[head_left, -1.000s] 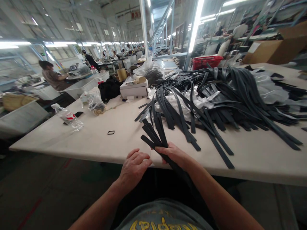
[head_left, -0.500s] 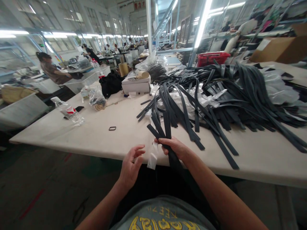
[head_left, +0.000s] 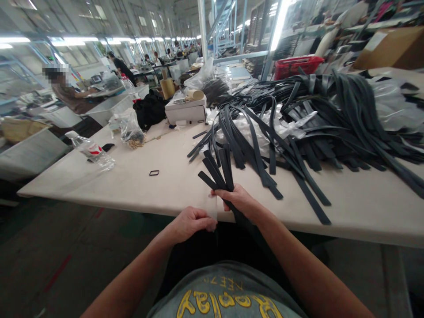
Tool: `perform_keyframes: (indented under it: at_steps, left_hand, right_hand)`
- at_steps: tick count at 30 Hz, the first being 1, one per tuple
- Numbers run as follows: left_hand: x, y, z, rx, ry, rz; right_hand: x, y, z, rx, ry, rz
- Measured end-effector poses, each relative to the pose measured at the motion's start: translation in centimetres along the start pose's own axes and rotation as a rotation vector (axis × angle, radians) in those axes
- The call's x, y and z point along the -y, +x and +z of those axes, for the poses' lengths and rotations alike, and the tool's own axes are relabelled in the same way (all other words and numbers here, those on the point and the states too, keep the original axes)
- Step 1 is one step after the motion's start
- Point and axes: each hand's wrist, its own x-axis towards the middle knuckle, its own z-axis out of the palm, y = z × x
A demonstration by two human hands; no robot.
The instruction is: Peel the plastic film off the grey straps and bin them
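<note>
My right hand [head_left: 240, 202] grips a bundle of dark straps [head_left: 217, 171] near the table's front edge. Their flat ends fan out above my thumb, and the lengths drop down toward my lap. A strip of clear plastic [head_left: 212, 204] hangs from beside my right fingertips. Its lower end is pinched by my left hand [head_left: 193, 224], whose fingers are closed just left of the straps. Beyond my hands, a large heap of similar dark straps [head_left: 356, 106] spreads over the right side of the table. A black rectangular ring [head_left: 154, 173] lies to the left.
On the table [head_left: 132, 194], a plastic bottle [head_left: 92, 150] lies on its side at left. Farther back are a bag of small metal parts [head_left: 134, 132], a black cloth bundle [head_left: 150, 110] and a white box [head_left: 185, 110]. A red basket [head_left: 298, 66] and a cardboard box [head_left: 392, 48] stand behind the heap.
My left hand has moved right and down and closed on the hanging plastic strip; it was open before. My right hand still holds the straps. The view has tilted slightly.
</note>
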Motion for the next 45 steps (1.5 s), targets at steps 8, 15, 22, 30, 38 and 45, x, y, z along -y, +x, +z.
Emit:
perform_keyframes:
  at_steps: [8, 15, 22, 30, 38, 45]
  left_hand:
    - [1.9, 1.1, 4.4, -0.096, -0.449, -0.083]
    - [1.8, 2.8, 7.9, -0.158, -0.816, -0.148]
    - [-0.3, 3.7, 9.6, -0.090, -0.816, -0.133]
    - [-0.1, 3.5, 9.5, -0.087, -0.827, -0.134]
    - [-0.1, 3.6, 9.8, -0.074, -0.833, -0.131]
    - [-0.1, 2.9, 10.1, -0.137, -0.798, -0.099]
  right_hand:
    - [-3.2, -7.3, -2.1, -0.181, 0.042, -0.026]
    - [-7.6, -17.5, -2.5, -0.268, 0.095, 0.124]
    - [-8.6, -17.6, -1.7, -0.241, -0.041, 0.114]
    - [-8.4, -16.2, -2.2, -0.269, -0.024, 0.054]
    - [-7.8, -15.5, -1.6, -0.291, -0.009, 0.074]
    - [-8.6, -14.9, -0.7, -0.336, -0.026, 0.049]
